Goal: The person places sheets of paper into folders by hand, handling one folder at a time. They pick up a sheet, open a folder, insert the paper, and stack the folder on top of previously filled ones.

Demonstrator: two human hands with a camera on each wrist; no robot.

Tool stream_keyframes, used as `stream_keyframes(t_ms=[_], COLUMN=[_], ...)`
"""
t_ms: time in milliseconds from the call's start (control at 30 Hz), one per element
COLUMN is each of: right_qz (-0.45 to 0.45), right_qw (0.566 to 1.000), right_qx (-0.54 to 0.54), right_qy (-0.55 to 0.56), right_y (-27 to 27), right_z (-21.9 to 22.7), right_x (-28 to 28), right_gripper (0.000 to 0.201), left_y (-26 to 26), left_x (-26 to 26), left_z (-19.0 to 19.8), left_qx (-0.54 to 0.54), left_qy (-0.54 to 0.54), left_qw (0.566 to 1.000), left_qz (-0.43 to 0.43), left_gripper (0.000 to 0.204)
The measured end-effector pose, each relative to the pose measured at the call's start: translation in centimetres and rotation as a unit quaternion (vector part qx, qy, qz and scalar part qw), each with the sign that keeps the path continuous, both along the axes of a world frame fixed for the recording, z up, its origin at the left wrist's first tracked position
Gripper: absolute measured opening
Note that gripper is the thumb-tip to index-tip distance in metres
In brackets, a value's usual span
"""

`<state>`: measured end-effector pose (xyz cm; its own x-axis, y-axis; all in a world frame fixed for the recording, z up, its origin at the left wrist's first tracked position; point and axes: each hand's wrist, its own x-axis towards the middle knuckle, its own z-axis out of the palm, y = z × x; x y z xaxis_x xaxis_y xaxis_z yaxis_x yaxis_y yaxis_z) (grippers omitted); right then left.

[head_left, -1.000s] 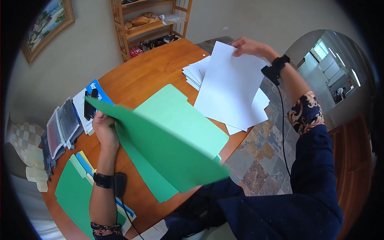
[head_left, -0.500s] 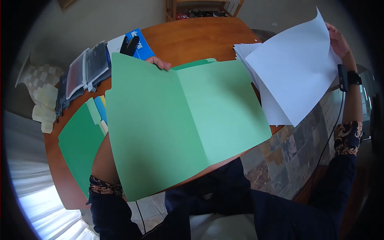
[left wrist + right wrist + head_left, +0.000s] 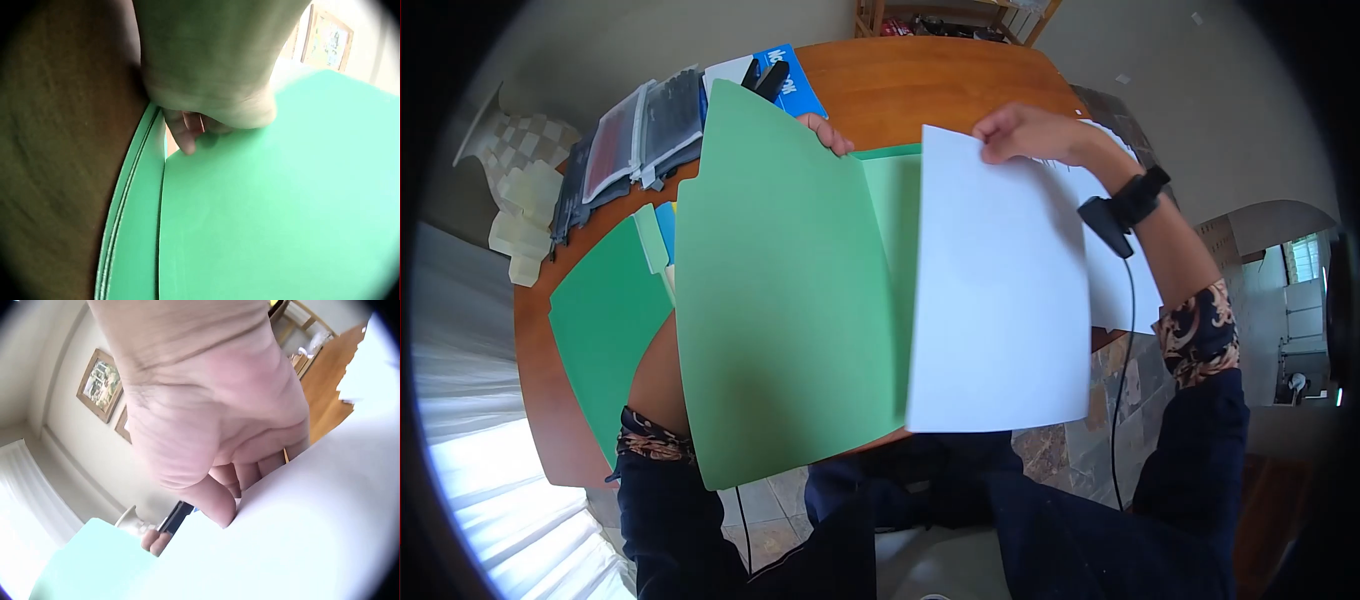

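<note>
A light green file folder (image 3: 780, 300) stands opened out in the head view, its left flap raised toward me. My left hand (image 3: 828, 134) grips it at the top edge near the fold; most of that hand is hidden behind the flap. In the left wrist view, fingers (image 3: 184, 140) curl at the green card's edge. My right hand (image 3: 1035, 135) pinches a white paper sheet (image 3: 1000, 310) by its top edge, thumb on the near face in the right wrist view. The sheet hangs in front of the folder's right half and covers most of it.
More white papers (image 3: 1115, 290) lie at the table's right edge. Green folders (image 3: 605, 330) with coloured tabs lie at the left. Behind them are zip pouches (image 3: 615, 140), a blue-and-white packet (image 3: 800, 90) and a black stapler (image 3: 770, 80) on the wooden table (image 3: 940, 80).
The green folder has swung open and its left flap now faces me. My right hand has brought the white sheet leftward from the paper pile to the folder's right half.
</note>
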<state>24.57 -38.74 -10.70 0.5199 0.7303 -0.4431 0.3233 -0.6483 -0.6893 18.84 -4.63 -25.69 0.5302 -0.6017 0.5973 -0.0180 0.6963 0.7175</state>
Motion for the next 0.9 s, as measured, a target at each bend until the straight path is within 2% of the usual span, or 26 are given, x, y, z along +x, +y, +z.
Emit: stream_keyframes(t_ms=[100,133,200,267,400,467,500,567,600,667,700,733,767,800,867,900], right_qz=[-0.003,0.003,0.031,0.051,0.067,0.035,0.037,0.002,0.005,0.034,0.036,0.083,0.127,0.128,0.178,0.186], right_qw=[1.000,0.999,0.997,0.990,0.985,0.953,0.954,0.933,0.934,0.902,0.902,0.904,0.903,0.903,0.899,0.910], right_qx=[0.011,0.032,0.033,0.059,0.100,0.091,0.093,0.082,0.084,0.124,0.126,0.155,0.184,0.187,0.143,0.111], right_qy=[-0.028,-0.033,-0.069,-0.116,-0.120,-0.285,-0.283,-0.350,-0.347,-0.412,-0.411,-0.389,-0.366,-0.365,-0.374,-0.353], right_y=[4.1,4.9,5.8,6.2,6.5,6.9,7.0,7.0,6.9,6.5,6.2,5.9,5.6,5.3,5.1,5.0], right_z=[-2.7,-3.4,-3.5,-3.6,-4.3,-5.0,-5.0,-4.7,-4.4,-4.0,-4.3,-4.5,-4.8,-5.1,-5.8,-6.4], right_x=[-0.5,-0.3,-0.3,-0.4,-0.1,-1.5,-2.3,-4.1,-4.9,-6.4,-7.1,-7.7,-8.4,-9.1,-10.1,-10.2], right_gripper=[0.012,0.014,0.021,0.024,0.026,0.029,0.029,0.032,0.032,0.036,0.036,0.041,0.046,0.046,0.060,0.068], left_y=[-0.2,-0.3,0.2,0.8,2.7,2.9,2.8,2.7,2.6,1.8,1.3,0.8,0.9,0.8,0.7,0.8], left_x=[1.0,1.1,1.0,1.1,0.9,0.7,0.3,-0.5,-1.4,-2.2,-2.5,-3.2,-3.0,-2.7,-2.6,-2.8], left_z=[-0.5,-0.3,0.2,0.1,-0.9,-0.7,-0.6,-0.2,0.0,0.5,1.4,2.3,2.1,2.3,2.6,2.7], left_qx=[-0.041,-0.061,-0.080,-0.020,-0.005,-0.001,0.003,0.016,0.028,0.055,0.067,0.088,0.090,0.105,0.121,0.124], left_qy=[-0.078,-0.041,-0.001,0.004,0.021,0.030,0.035,0.047,0.057,0.080,0.094,0.144,0.145,0.116,0.088,0.106], left_qw=[0.996,0.993,0.986,0.998,1.000,1.000,0.999,0.998,0.996,0.989,0.984,0.975,0.975,0.976,0.975,0.973], left_qz=[-0.030,-0.089,-0.144,-0.053,-0.015,0.003,0.012,0.046,0.065,0.113,0.132,0.142,0.144,0.153,0.165,0.163], left_gripper=[0.042,0.042,0.042,0.033,0.033,0.034,0.034,0.034,0.035,0.035,0.035,0.036,0.036,0.037,0.037,0.037])
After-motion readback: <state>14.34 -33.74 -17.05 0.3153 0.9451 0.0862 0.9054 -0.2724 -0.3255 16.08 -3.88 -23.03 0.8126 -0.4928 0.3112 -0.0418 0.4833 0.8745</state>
